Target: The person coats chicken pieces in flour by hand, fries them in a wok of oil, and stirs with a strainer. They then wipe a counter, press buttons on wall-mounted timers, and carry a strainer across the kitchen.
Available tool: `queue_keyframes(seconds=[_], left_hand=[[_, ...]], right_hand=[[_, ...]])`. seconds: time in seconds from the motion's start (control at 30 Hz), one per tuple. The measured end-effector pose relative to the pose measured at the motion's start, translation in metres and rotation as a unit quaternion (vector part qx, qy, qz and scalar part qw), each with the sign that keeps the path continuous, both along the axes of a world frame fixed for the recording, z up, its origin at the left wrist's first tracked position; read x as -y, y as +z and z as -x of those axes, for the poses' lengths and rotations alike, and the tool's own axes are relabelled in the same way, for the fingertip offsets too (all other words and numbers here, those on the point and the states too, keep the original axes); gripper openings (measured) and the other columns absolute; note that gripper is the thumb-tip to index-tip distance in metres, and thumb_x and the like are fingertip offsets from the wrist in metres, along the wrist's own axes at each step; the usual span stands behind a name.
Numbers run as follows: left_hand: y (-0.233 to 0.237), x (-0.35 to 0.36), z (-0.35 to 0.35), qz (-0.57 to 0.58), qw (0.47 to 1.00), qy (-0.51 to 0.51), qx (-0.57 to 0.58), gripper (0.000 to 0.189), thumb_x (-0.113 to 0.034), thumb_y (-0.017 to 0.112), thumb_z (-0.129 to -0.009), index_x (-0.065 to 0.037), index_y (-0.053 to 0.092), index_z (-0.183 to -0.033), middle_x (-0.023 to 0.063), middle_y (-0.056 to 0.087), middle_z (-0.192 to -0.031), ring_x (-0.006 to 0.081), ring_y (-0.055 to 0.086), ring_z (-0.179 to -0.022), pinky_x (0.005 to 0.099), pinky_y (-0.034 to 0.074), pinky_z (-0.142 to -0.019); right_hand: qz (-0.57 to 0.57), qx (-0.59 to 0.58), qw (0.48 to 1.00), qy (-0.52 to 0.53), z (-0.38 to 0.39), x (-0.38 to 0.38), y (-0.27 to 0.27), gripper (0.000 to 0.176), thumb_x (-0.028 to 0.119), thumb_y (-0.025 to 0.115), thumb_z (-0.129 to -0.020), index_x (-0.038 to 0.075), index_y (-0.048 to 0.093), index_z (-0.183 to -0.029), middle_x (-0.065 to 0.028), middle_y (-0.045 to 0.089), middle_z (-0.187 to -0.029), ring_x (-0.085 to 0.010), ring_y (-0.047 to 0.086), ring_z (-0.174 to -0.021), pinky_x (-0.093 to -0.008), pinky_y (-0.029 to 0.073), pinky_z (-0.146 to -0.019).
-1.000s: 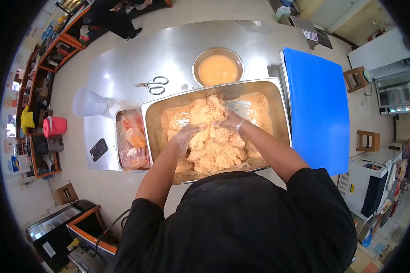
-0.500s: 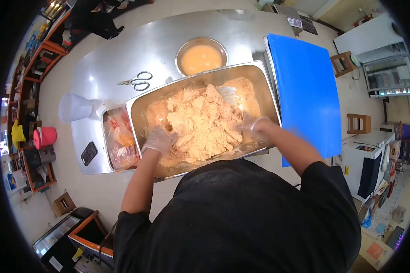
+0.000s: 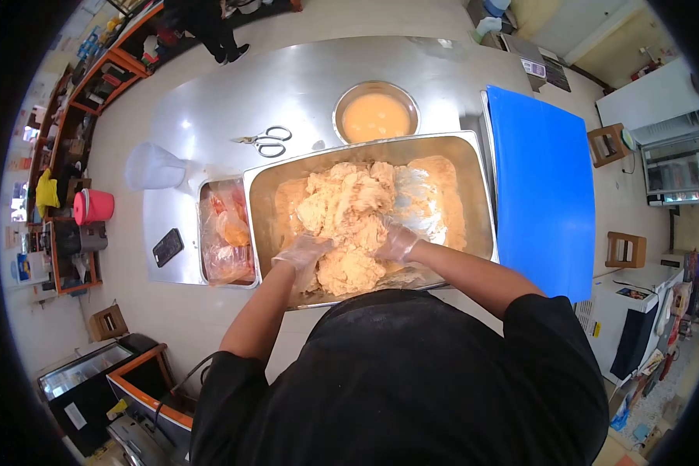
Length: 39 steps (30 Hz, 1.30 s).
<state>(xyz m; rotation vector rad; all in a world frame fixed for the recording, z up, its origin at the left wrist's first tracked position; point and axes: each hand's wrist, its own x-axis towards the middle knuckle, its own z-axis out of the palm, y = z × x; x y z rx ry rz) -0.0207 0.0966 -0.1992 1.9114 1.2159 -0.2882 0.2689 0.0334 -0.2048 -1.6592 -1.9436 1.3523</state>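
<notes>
Both of my hands wear clear plastic gloves and work in a deep steel pan (image 3: 485,210). A lumpy, orange-beige batter-coated mass (image 3: 342,203) is heaped in its left and middle part. My left hand (image 3: 307,253) grips the near left side of the heap, its fingertips sunk in. My right hand (image 3: 398,241) holds the heap's right side, fingers curled into it and partly hidden. Smears of the coating (image 3: 435,194) cover the pan floor on the right. Beyond the far rim stands a round steel bowl (image 3: 336,124) of orange liquid.
Left of the pan sits a smaller tray (image 3: 202,268) with plastic-bagged reddish food (image 3: 229,225). Scissors (image 3: 268,141), a translucent white jug (image 3: 154,167) and a black phone (image 3: 168,247) lie on the steel table (image 3: 233,93). A blue board (image 3: 544,194) borders the pan's right. Another person's legs (image 3: 217,39) show at far left.
My right hand has moved left from the pan's right part into the heap, and my left hand slightly inward. The heap is gathered leftward, baring more pan floor. The whole view has shifted.
</notes>
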Motion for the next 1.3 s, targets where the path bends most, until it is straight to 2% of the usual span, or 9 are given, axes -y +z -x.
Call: queue_keyframes(seconds=[0.1, 0.17, 0.27, 0.33, 0.4, 0.5, 0.87, 1.13, 1.3], left_hand=[[-0.005, -0.004, 0.034, -0.089, 0.99, -0.079, 0.07, 0.061, -0.031, 0.06, -0.092, -0.005, 0.041, -0.144, 0.0147, 0.056, -0.133, 0.0272, 0.055, -0.121, 0.0362, 0.042, -0.105], [0.073, -0.005, -0.005, 0.151, 0.908, 0.353, 0.169, 0.058, -0.03, 0.061, -0.094, -0.002, 0.044, -0.142, 0.0171, 0.059, -0.13, 0.0244, 0.06, -0.114, 0.0322, 0.044, -0.1], [0.085, -0.011, -0.01, 0.136, 0.864, 0.356, 0.329, 0.063, -0.043, 0.053, -0.097, 0.0, 0.044, -0.141, 0.0219, 0.051, -0.138, 0.0237, 0.045, -0.132, 0.0339, 0.032, -0.112], [0.052, -0.027, -0.005, 0.064, 0.942, 0.204, 0.257, 0.073, -0.053, 0.053, -0.094, 0.002, 0.044, -0.141, 0.0248, 0.048, -0.142, 0.0255, 0.04, -0.138, 0.0354, 0.028, -0.116], [-0.017, -0.06, -0.004, -0.048, 0.998, -0.034, 0.015, 0.083, -0.06, 0.056, -0.089, 0.005, 0.044, -0.14, 0.0271, 0.046, -0.143, 0.0288, 0.04, -0.137, 0.0371, 0.028, -0.115], [0.019, -0.061, -0.043, -0.113, 0.965, -0.097, -0.216, 0.087, -0.063, 0.054, -0.088, 0.006, 0.042, -0.141, 0.0291, 0.041, -0.146, 0.0311, 0.039, -0.138, 0.0382, 0.026, -0.117], [-0.027, -0.009, -0.039, 0.191, 0.881, 0.4, 0.162, 0.068, -0.053, 0.047, -0.097, -0.012, 0.034, -0.15, 0.0176, 0.046, -0.146, 0.0263, 0.048, -0.132, 0.0368, 0.039, -0.106], [0.046, -0.005, 0.005, -0.03, 0.972, -0.144, -0.182, 0.054, -0.038, 0.046, -0.099, -0.009, 0.039, -0.145, 0.0261, 0.054, -0.131, 0.0341, 0.057, -0.119, 0.0425, 0.044, -0.1], [0.031, 0.037, 0.004, 0.08, 0.978, -0.166, -0.103, 0.067, -0.03, 0.067, -0.085, -0.009, 0.041, -0.143, 0.0222, 0.059, -0.121, 0.0352, 0.059, -0.111, 0.0456, 0.044, -0.1]], right_hand=[[-0.003, 0.081, 0.99, 0.114, -0.015, -0.007, 0.062, 0.079, 0.034, 0.078, -0.078, 0.013, 0.043, -0.146, -0.0194, 0.037, -0.151, -0.0392, 0.042, -0.134, -0.0421, 0.036, -0.112], [-0.03, 0.089, 0.975, 0.202, -0.036, -0.016, 0.097, 0.079, 0.033, 0.075, -0.08, 0.016, 0.039, -0.148, -0.017, 0.036, -0.153, -0.0371, 0.041, -0.136, -0.0437, 0.035, -0.112], [-0.029, 0.079, 0.973, 0.214, -0.076, -0.043, 0.144, 0.084, 0.035, 0.073, -0.083, 0.017, 0.031, -0.152, -0.0129, 0.033, -0.156, -0.0324, 0.039, -0.139, -0.0462, 0.033, -0.113], [0.122, -0.051, 0.991, -0.003, -0.09, -0.062, 0.104, 0.087, 0.036, 0.073, -0.082, 0.015, 0.027, -0.153, -0.0114, 0.031, -0.158, -0.0302, 0.036, -0.141, -0.0463, 0.033, -0.113], [0.341, -0.324, 0.821, -0.323, -0.092, -0.075, 0.033, 0.088, 0.037, 0.074, -0.082, 0.012, 0.029, -0.153, -0.0111, 0.029, -0.159, -0.0292, 0.035, -0.142, -0.0446, 0.033, -0.113], [0.131, -0.22, 0.947, -0.196, -0.032, -0.086, -0.019, 0.092, 0.042, 0.079, -0.077, 0.008, 0.033, -0.15, -0.0126, 0.04, -0.15, -0.0277, 0.043, -0.135, -0.0441, 0.037, -0.109], [0.144, -0.189, 0.97, -0.046, -0.042, -0.052, -0.029, 0.09, 0.053, 0.073, -0.081, 0.001, 0.038, -0.146, -0.0177, 0.056, -0.133, -0.0272, 0.056, -0.118, -0.0421, 0.045, -0.1], [0.223, 0.063, 0.971, 0.058, -0.08, -0.046, 0.108, 0.086, 0.054, 0.069, -0.085, 0.005, 0.037, -0.148, -0.0197, 0.052, -0.139, -0.0273, 0.056, -0.118, -0.0418, 0.04, -0.107], [0.096, -0.073, 0.984, 0.134, -0.067, 0.025, -0.022, 0.082, 0.045, 0.074, -0.082, 0.01, 0.039, -0.147, -0.015, 0.053, -0.139, -0.0246, 0.054, -0.121, -0.0402, 0.039, -0.107]])
